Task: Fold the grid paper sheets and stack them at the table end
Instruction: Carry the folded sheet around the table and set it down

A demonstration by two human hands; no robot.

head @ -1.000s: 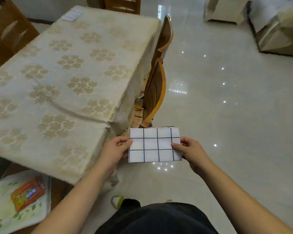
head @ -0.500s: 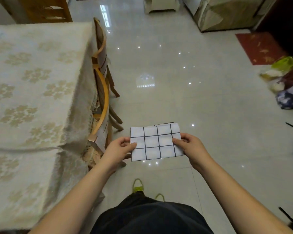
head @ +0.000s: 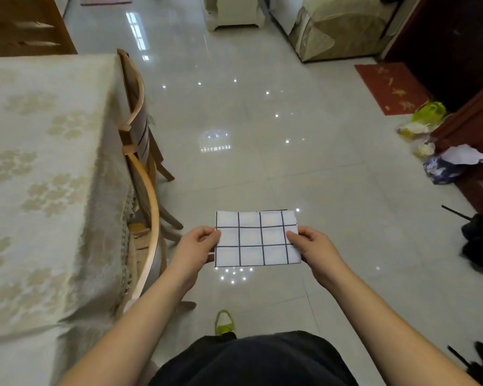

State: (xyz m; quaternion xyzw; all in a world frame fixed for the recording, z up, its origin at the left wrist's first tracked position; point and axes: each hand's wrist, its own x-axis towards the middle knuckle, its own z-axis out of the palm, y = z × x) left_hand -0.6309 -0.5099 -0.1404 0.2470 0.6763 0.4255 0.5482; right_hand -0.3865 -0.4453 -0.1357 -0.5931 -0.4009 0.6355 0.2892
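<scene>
Two hands on one folded grid paper sheet, held level in the air over the tiled floor, right of the table. Long axis left to right. Left hand pinching left edge, right hand pinching right edge.

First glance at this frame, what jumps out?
The grid paper sheet, white with black lines, held in mid-air over the glossy floor: the left hand pinches its left edge, the right hand its right edge. To the left stands the table under a cream floral cloth, with two wooden chairs pushed against its side. At far right, a red mat and crumpled bags by dark furniture.
</scene>
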